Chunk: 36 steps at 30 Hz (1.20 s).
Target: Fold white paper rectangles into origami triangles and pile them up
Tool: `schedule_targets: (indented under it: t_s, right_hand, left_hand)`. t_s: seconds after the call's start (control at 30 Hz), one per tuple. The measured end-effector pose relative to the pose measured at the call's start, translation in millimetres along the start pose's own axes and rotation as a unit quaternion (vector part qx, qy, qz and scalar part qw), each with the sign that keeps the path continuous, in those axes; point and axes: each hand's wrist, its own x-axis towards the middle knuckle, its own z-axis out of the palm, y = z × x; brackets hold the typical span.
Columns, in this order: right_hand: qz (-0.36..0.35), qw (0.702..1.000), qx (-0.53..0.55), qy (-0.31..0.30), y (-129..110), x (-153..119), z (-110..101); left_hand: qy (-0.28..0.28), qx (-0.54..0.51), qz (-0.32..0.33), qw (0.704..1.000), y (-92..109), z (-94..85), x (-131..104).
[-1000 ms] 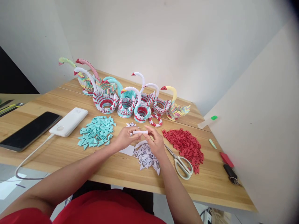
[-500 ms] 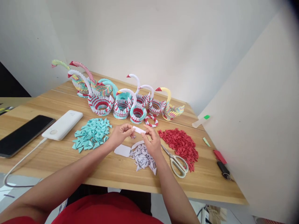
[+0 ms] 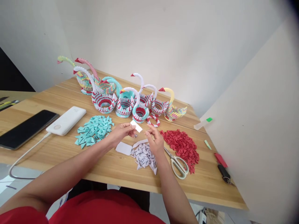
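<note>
A small white paper piece (image 3: 136, 126) is pinched between the fingers of my left hand (image 3: 123, 132). My right hand (image 3: 154, 139) is just right of the paper, apart from it, its fingers bent and slightly spread with nothing visible between them. Below the hands lie a pile of folded white paper triangles (image 3: 144, 156) and a flat stack of white paper (image 3: 123, 148). Turquoise triangles (image 3: 94, 130) are heaped to the left, red ones (image 3: 183, 146) to the right. Scissors (image 3: 178, 166) with pale handles rest beside the red pile.
Several folded-paper swans (image 3: 105, 101) stand along the back of the wooden table (image 3: 112, 172). A red and white ring (image 3: 153, 121) lies before them. A black phone (image 3: 26, 129) and white power bank (image 3: 66, 120) are at left, dark keys (image 3: 224, 173) at right.
My right hand has let go of the white paper and moved slightly right. The paper is now tilted in my left hand. The whole view has shifted a little.
</note>
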Motion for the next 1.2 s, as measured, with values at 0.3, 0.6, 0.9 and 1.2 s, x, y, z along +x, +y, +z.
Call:
schedule_targets:
  t_s: [0.3, 0.6, 0.9, 1.2]
  right_hand:
    - [-0.146, 0.983, -0.065, -0.090, -2, 7, -9]
    - [-0.058, 0.998, -0.013, -0.033, -10, 6, -4]
    - [0.033, 0.999, 0.018, -0.028, -12, 2, -2]
    - [0.058, 0.998, 0.033, -0.014, -8, -1, 3]
  left_hand:
    - [-0.068, 0.110, -0.020, 0.991, 1, -4.8, 2]
    - [0.001, 0.395, 0.232, 0.889, -2, 2.8, -4]
    - [-0.056, 0.410, 0.246, 0.877, 1, 4.4, -7]
    - [-0.065, 0.401, 0.224, 0.886, 2, 6.4, -9]
